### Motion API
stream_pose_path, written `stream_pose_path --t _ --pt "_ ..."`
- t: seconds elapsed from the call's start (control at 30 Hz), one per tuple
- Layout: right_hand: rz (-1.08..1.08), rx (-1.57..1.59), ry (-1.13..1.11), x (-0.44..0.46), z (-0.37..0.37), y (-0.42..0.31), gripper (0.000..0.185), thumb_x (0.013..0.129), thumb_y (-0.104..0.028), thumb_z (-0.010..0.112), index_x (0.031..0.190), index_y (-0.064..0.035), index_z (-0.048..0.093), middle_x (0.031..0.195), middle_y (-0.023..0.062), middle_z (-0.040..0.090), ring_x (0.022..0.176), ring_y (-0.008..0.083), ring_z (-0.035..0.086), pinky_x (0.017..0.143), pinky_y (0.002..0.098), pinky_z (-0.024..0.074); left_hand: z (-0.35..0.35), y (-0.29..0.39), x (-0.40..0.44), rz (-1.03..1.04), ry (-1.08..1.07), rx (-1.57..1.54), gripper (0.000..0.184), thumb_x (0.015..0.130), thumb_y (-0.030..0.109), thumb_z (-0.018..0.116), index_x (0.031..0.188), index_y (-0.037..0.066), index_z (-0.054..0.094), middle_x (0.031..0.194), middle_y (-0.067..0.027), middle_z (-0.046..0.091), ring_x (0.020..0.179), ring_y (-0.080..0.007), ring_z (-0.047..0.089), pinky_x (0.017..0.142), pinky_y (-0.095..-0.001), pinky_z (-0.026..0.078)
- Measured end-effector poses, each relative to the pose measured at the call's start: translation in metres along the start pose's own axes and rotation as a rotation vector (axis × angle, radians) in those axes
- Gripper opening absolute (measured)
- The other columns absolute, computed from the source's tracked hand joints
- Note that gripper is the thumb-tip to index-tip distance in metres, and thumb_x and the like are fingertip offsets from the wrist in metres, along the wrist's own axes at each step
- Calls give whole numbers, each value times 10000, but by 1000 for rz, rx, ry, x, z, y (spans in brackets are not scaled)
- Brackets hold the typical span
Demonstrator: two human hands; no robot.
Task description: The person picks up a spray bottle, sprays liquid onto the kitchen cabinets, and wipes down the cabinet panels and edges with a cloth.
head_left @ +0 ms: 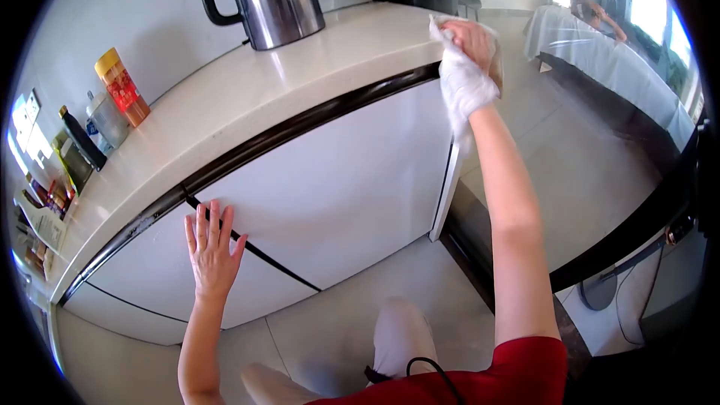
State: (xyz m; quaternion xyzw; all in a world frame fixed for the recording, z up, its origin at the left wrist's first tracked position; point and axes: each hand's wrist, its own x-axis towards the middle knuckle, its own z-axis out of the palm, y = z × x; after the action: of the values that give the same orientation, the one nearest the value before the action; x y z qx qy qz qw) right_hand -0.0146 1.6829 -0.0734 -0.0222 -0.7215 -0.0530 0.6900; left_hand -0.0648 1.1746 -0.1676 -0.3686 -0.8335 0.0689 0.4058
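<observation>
A white cloth (pixel 466 79) is bunched around my right hand (pixel 470 41), which presses it against the right end of the pale countertop (pixel 360 41). The fingers are bent over the cloth and partly covered by it. Lower down on the left, my left hand (pixel 214 255) lies with fingers spread on the white cabinet front (pixel 337 157), beside the dark gap between two panels. It holds nothing. On the counter near the wall stands a steel kettle (pixel 277 0) with a black handle.
A yellow-capped jar (pixel 122 88), a dark bottle (pixel 82 139) and several packets stand on the counter's left part. Right of the counter is a glass panel (pixel 570 127) showing a white-covered table and a person's arm. My knees are below, near the cabinet.
</observation>
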Motion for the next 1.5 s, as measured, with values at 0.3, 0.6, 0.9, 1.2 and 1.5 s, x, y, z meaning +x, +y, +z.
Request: stream_pose_path --t 0.3,0.6,0.9,1.2,1.5 --pt "499 -274 -40 -205 94 -68 491 918 -194 401 1362 9 352 1362 170 399 1311 335 319 1122 468 204 1 0 0 -10 37 -34 714 741 236 738 1375 131 424 1497 -47 275 1384 -271 239 1120 -495 216" --pt "561 193 -213 -248 54 -314 507 853 -333 497 1298 -96 437 1359 148 372 1273 344 335 1067 526 240 -14 4 3 20 20 -42 703 738 152 725 1369 92 423 1489 -92 284 1376 -297 251 1126 -491 196" --pt "538 253 -27 -145 65 -146 528 891 -287 471 1332 -11 381 1394 164 350 1316 318 307 1117 431 230 1 -9 6 64 43 52 638 767 241 720 1348 156 469 1482 -63 308 1369 -278 276 1113 -503 221" --pt "-419 -1563 -1901 -292 2 -157 350 937 -242 425 1146 -5 574 1073 137 601 1000 339 555 829 502 432 22 -4 4 91 55 93 652 831 313 665 1393 118 397 1499 -94 273 1392 -333 207 1128 -525 148" --pt "1274 395 -348 -266 50 -165 505 894 -151 394 1323 27 196 1349 166 182 1250 296 206 1009 416 165 16 -4 4 85 19 64 645 826 327 664 1378 106 415 1503 -81 262 1390 -323 212 1125 -522 159"
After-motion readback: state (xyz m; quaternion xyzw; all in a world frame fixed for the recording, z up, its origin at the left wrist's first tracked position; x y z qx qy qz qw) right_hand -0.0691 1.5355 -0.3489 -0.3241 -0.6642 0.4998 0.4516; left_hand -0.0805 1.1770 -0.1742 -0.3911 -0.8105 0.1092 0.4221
